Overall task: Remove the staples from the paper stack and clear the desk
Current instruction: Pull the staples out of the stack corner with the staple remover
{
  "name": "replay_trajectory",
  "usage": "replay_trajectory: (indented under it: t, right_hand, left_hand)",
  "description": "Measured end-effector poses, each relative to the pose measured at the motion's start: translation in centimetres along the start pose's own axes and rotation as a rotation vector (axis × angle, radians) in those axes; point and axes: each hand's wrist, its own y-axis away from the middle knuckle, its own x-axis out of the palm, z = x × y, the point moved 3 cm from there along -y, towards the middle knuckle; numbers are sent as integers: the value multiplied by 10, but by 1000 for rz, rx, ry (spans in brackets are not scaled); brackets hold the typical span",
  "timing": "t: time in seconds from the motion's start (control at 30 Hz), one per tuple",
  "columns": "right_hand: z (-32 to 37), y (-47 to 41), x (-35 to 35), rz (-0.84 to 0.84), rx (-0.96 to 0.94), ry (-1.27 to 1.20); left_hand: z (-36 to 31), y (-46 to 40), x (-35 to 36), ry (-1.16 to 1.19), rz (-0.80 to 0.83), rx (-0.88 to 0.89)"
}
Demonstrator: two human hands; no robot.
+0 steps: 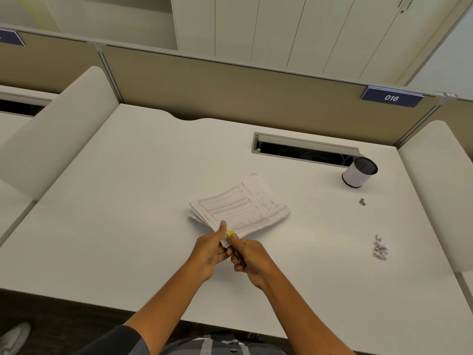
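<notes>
A stack of printed paper (243,204) lies on the white desk (128,201), its near corner lifted. My left hand (208,249) pinches that near corner, thumb on top. My right hand (249,260) grips a dark tool with a yellow tip (230,234), and the tip sits at the same corner of the stack. A pile of pulled staples (380,248) lies to the right on the desk. A small separate bit of staples (362,201) lies farther back.
A white cup with a dark mesh inside (358,172) stands at the back right, beside an open cable slot (304,149). Padded dividers flank the desk on both sides. A partition with a "016" plate (391,97) closes off the back.
</notes>
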Motion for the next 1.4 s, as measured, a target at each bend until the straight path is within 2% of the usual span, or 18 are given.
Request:
replay_trajectory:
  t: [0.17,0.4,0.73,0.97,1.1,1.23,1.4]
  right_hand:
    - [0,3,2,72,13,-39]
    - [-7,5,-1,70,37,20]
    - [2,21,-34,-109,-151,109]
    - [51,63,-46,-201,-383,70]
    - [88,99,-47,-240,-593,196]
    - [117,132,-37,-266,-786,421]
    - [137,161,-30,-269,-947,564]
  left_hand:
    - [-3,-1,-4,-52,-68,35]
    - [-9,1,-6,-100,-100,69]
    - [-28,13,-3,-245,-129,213]
    - [-57,53,8,-240,-125,364]
    - [-73,83,18,-232,-105,422]
    - [-87,112,25,-270,-98,471]
    - [-104,153,35,-281,6,529]
